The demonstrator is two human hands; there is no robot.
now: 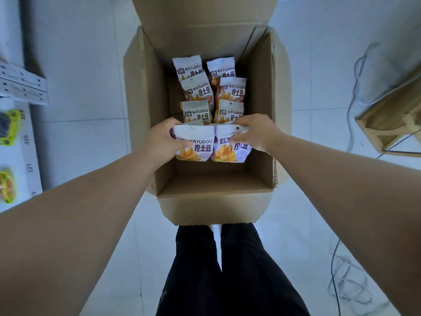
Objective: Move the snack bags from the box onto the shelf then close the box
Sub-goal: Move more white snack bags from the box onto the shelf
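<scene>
1. The left hand (163,139) is curled on the upper left corner of one snack bag (193,145) — thumb on the front.
2. The right hand (257,132) pinches the top of a second snack bag (230,150), which touches the first.
3. Both bags stand upright inside the open box (145,110), toward its near wall — six other bags (197,88) lie in two rows behind them.

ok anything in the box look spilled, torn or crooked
Nothing spilled or torn. The snack bags sit in two tidy columns inside the box. Only the left column's second bag from the far end is tilted a little. The left hand and right hand each grip one.
</scene>
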